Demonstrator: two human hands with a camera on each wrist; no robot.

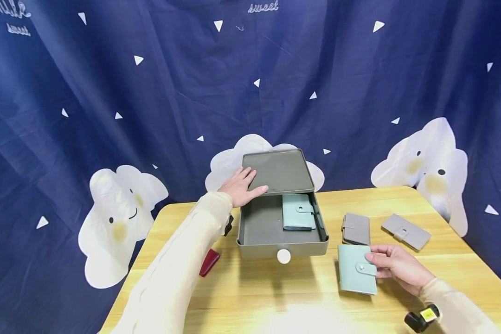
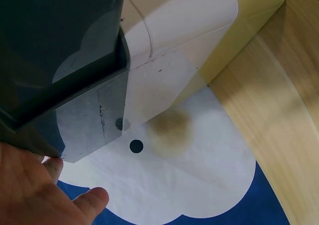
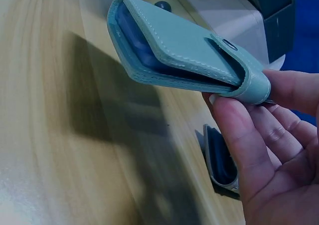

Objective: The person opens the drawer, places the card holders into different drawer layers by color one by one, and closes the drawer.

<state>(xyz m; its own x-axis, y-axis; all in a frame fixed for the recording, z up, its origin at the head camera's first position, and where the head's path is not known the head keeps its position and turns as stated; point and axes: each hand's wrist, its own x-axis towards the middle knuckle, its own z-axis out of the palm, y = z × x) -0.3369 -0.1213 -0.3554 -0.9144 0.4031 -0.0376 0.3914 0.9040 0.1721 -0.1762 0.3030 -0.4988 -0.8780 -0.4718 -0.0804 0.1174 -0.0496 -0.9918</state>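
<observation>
So I had the light green wallet [image 1: 352, 268] up off the table, in front of the drawer's right corner and just short of the nearer grey wallet [image 1: 356, 228]. The right hand [image 1: 402, 270] was pinching it by the strap side, and the snap strap looked fastened. The other grey wallet [image 1: 406, 232] lay farther right, tilted.

Left of all that, the drawer [image 1: 259, 225] stood pulled out, white knob [image 1: 283, 256] facing me. A matching green wallet [image 1: 298, 212] was already inside, toward the right wall, with another green bit beside it that I couldn't make out. My left hand [image 1: 243, 188] wasn't gripping anything, just fingers spread on the left edge of the box top [image 1: 277, 171], probably steadying it. A red wallet [image 1: 209, 262] sat out by the left sleeve.

I'd call it mid-stow: wallet picked up, not yet dropped in. Next move, I reckon, was to lift it over the drawer's front lip, swing left, and lay it in the bare left part without bumping its neighbour.
</observation>
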